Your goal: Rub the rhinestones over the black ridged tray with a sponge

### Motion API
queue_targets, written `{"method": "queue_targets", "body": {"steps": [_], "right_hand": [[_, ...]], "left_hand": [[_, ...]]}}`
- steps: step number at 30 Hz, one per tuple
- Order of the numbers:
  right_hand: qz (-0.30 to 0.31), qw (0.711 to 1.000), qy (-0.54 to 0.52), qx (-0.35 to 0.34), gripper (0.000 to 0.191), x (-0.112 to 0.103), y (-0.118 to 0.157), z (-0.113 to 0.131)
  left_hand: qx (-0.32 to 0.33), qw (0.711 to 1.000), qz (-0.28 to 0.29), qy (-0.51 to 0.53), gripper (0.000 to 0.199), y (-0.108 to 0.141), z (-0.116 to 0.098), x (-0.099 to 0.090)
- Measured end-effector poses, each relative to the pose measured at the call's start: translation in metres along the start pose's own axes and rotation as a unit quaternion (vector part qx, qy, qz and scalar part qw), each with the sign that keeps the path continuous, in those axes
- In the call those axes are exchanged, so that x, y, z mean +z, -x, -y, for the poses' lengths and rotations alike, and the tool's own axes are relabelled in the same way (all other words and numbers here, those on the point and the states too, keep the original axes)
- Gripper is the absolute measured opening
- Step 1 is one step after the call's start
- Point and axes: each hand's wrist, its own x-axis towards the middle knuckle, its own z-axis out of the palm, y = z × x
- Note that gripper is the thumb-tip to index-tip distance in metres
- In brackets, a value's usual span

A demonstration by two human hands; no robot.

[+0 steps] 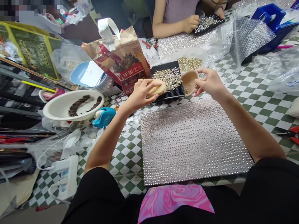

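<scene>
My left hand (140, 93) is closed around a pale, rounded oval block (158, 88) at the left edge of a black ribbed tray (179, 92). Gold and silver rhinestones (166, 77) lie in a loose heap on the tray. On the tray's right side, my right hand (210, 81) grips the rim of a beige bowl (189, 80), tilted toward the tray, with a few gold stones inside. Nearer me lies a flat board (193, 140) covered in rows of clear rhinestones. The underside of the oval block is hidden.
Behind the tray stands a white dish (204, 57) of gold stones. A paper bag (126, 59), white basin (93, 107) and blue tape dispenser (105, 117) are left. Red-handled pliers (293, 134) lie right. Across the table, another person's hand (192, 24) works at a black tray.
</scene>
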Motion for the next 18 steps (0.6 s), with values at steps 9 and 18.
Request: {"method": "queue_targets", "body": {"steps": [9, 18], "right_hand": [[0.002, 1.000, 0.000, 0.005, 0.049, -0.001, 0.000, 0.000], [-0.009, 1.000, -0.013, 0.008, 0.051, 0.001, -0.005, -0.006]], "left_hand": [[0.025, 0.999, -0.025, 0.024, 0.052, -0.073, -0.015, -0.023], [0.032, 0.999, 0.015, 0.035, 0.070, -0.147, 0.000, -0.001]]}}
